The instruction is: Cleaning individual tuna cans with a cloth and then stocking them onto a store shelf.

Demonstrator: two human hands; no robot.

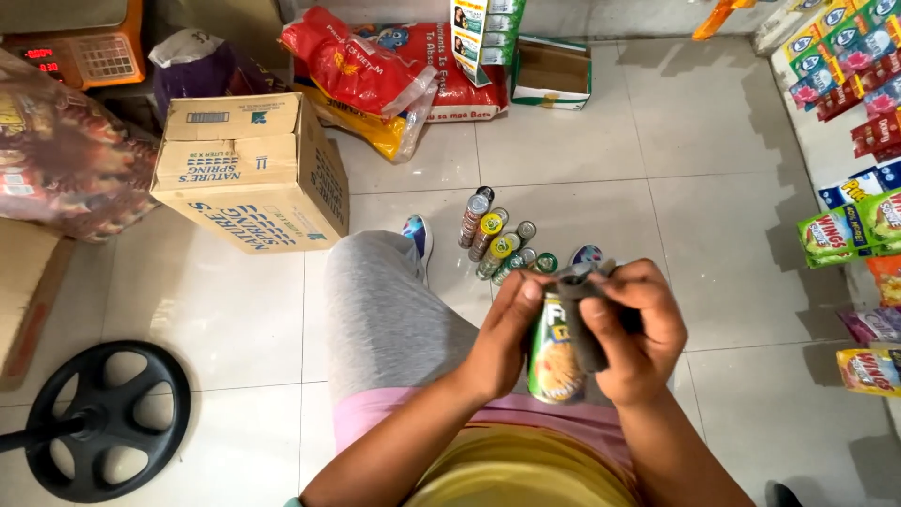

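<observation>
Hands met low in the scene over a grey-trousered knee (pixel 385 310): the left hand (pixel 502 338) clasped a green snack can (pixel 554 361) upright from its left side, while the right hand (pixel 638 333) pinched a dark grey cloth (pixel 587 324) against the can's top and front. Farther off on the tiled floor (pixel 713 235) stood a cluster of tall cans (pixel 497 244), and beyond them, to the left, a cardboard box (pixel 253 174)

Green can (pixel 554 361) mostly hidden by both hands and grey cloth (pixel 587 319); black stand base (pixel 108 420) cut off at left edge.
</observation>
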